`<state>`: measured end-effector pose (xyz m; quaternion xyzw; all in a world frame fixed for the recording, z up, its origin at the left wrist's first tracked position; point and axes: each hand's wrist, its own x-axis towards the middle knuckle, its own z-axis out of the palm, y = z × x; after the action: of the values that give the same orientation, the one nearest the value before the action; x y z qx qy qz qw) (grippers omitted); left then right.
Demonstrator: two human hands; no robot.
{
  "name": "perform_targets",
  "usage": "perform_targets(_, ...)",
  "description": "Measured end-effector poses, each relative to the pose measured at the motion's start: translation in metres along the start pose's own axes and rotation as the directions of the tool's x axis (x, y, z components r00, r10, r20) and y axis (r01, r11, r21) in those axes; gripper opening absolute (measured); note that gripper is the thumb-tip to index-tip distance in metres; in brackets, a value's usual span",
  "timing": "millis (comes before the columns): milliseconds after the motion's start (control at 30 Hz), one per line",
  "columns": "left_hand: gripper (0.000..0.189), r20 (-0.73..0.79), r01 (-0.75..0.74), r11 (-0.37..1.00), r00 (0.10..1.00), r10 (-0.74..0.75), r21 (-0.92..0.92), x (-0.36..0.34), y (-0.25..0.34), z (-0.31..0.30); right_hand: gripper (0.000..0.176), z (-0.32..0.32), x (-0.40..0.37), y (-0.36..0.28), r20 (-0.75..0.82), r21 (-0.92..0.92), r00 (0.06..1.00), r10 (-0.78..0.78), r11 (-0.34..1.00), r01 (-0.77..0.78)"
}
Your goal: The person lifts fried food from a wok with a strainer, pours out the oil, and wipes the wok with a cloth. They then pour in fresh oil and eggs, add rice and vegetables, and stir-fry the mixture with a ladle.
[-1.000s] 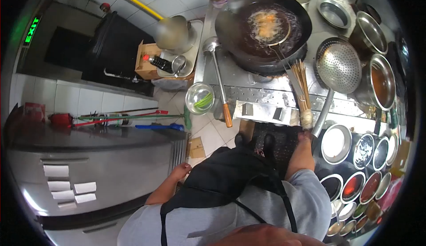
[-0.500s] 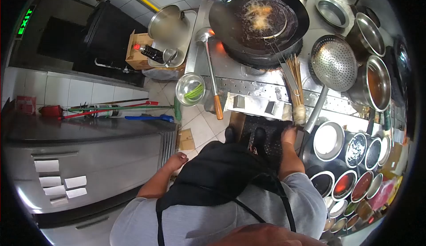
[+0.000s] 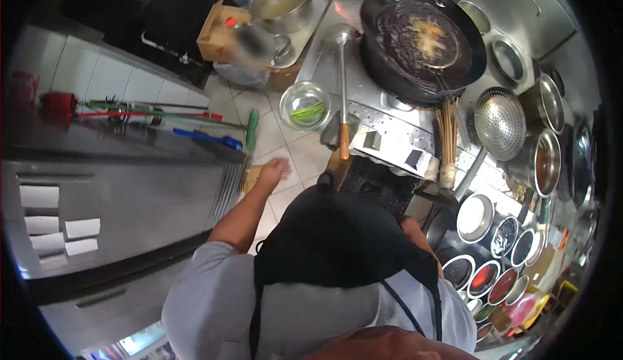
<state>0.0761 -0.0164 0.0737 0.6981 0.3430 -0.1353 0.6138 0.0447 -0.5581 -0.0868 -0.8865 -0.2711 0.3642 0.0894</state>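
My left hand (image 3: 278, 170) hangs in the air over the floor tiles, with its fingers loosely stretched and nothing in it. Nearest to it is a bowl of green vegetable pieces (image 3: 306, 112). My right hand (image 3: 410, 226) is at my right side by the front of the stove, partly behind the black apron; its fingers do not show clearly. On the stove, a black wok (image 3: 477, 48) holds dark bubbling oil with pale golden food (image 3: 431, 38) and a wire strainer (image 3: 444, 82) resting in it. A ladle (image 3: 343, 87) with a wooden handle lies left of the wok.
A bamboo wok brush (image 3: 448, 146) and a perforated skimmer (image 3: 500, 123) lie right of the wok. Metal pots (image 3: 544, 162) stand beyond them. Several seasoning containers (image 3: 475, 217) sit at lower right. A steel fridge (image 3: 130, 198) flanks my left, with brushes (image 3: 207, 138) behind it.
My view has turned and shifted. My left hand has risen forward toward the bowl. My right hand has drawn back from beside the skimmer handle toward my body.
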Motion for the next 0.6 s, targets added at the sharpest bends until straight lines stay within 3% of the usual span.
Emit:
perform_targets(67,0.045,-0.065,-0.095,0.973,0.994,0.083,-0.212,0.014,0.042,0.016,0.029,-0.057,-0.03,-0.024,0.003,0.276,0.997,0.08,0.958,-0.078)
perform_targets(100,0.044,-0.098,-0.083,0.946,0.994,0.055,-0.315,0.021,0.062,0.026,0.029,-0.092,-0.043,-0.039,0.014,0.269,0.996,0.087,0.959,-0.088)
perform_targets(167,0.044,-0.1,-0.064,0.907,0.995,0.025,-0.416,0.04,0.078,0.033,0.027,-0.149,-0.059,-0.062,0.282,0.137,0.954,0.098,0.98,-0.141)
perform_targets(200,0.041,-0.117,-0.036,0.902,0.993,-0.016,-0.431,0.052,0.082,0.037,0.027,-0.153,-0.064,-0.061,0.278,0.139,0.952,0.129,0.975,-0.173)
perform_targets(267,0.034,-0.128,-0.05,0.873,0.992,-0.015,-0.485,0.082,0.085,0.046,0.026,-0.163,-0.078,-0.054,0.008,0.372,0.999,-0.051,0.927,0.044)
perform_targets(300,0.031,-0.131,-0.084,0.846,0.991,0.016,-0.527,0.092,0.08,0.044,0.026,-0.183,-0.086,-0.063,-0.021,0.381,1.0,0.007,0.924,0.001)
perform_targets(400,0.019,-0.189,-0.199,0.879,0.974,0.127,-0.433,0.089,0.087,0.035,0.025,-0.257,-0.091,-0.116,-0.095,0.463,0.995,0.038,0.886,0.01)
perform_targets(467,0.017,-0.183,-0.2,0.904,0.973,0.139,-0.377,0.075,0.096,0.032,0.028,-0.278,-0.086,-0.134,-0.117,0.577,0.962,0.247,0.805,-0.137)
perform_targets(500,0.015,-0.163,-0.225,0.896,0.971,0.174,-0.384,0.061,0.107,0.031,0.028,-0.289,-0.084,-0.141,-0.124,0.579,0.959,0.253,0.804,-0.137)
perform_targets(567,0.014,-0.118,-0.279,0.887,0.96,0.253,-0.367,0.037,0.121,0.026,0.032,-0.303,-0.082,-0.152,-0.004,0.761,0.964,0.265,0.627,-0.168)
perform_targets(600,0.014,-0.118,-0.285,0.887,0.958,0.26,-0.364,0.032,0.122,0.024,0.032,-0.305,-0.08,-0.151,-0.011,0.763,0.964,0.264,0.626,-0.162)
